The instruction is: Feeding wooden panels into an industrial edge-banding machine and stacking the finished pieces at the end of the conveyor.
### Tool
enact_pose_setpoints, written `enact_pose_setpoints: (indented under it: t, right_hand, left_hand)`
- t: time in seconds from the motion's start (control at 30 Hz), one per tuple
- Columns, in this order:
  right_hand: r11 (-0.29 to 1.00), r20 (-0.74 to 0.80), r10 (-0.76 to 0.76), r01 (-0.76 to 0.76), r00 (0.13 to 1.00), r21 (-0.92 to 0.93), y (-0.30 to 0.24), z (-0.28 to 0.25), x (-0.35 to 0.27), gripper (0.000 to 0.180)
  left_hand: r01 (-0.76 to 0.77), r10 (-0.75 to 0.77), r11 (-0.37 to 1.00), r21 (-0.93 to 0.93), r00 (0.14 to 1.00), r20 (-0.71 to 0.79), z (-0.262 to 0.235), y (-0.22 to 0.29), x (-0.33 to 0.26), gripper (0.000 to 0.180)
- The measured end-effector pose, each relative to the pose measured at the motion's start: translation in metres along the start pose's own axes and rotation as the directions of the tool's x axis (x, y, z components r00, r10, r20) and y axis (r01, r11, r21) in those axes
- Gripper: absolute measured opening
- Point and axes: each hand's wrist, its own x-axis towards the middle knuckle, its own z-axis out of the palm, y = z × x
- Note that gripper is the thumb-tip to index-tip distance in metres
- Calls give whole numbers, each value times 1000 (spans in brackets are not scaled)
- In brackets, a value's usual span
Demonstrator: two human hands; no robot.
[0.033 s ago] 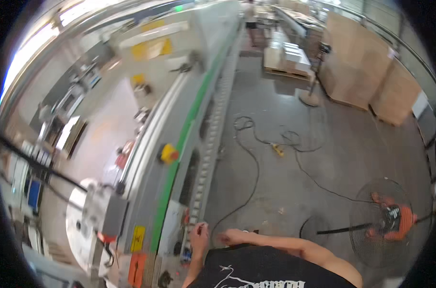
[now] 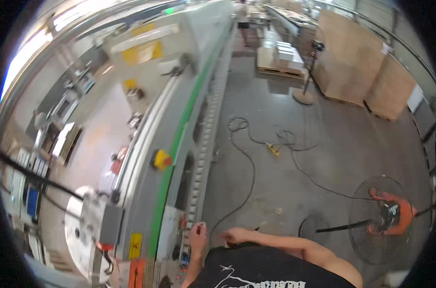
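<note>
The left hand point(image 2: 197, 236) is half curled, its fingertips drawn close together, and the right hand point(image 2: 235, 236) bends loosely inward just beside it; whether either grips anything, one cannot tell. Nearest the left hand runs a slatted track point(image 2: 202, 161), pale, narrow and ridged with evenly repeated blocks, along the right edge of the smooth grey machine point(image 2: 146, 197). Its long axis points away from the person, leaning slightly rightward, parallel to a flat green stripe point(image 2: 178, 139).
</note>
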Motion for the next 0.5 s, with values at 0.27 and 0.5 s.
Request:
enact_pose_setpoints:
  t: [0.27,0.5]
  right_hand:
    - [936,-425,334,-243,841,256,120,-149,-67,34]
    - [782,-483,619,-427,619,455,353,-210,-42,36]
  left_hand:
    - [-98,39,986,132,920,389,136,34,135,30]
    - [-255,131,956,144,812,568,257,74,273,28]
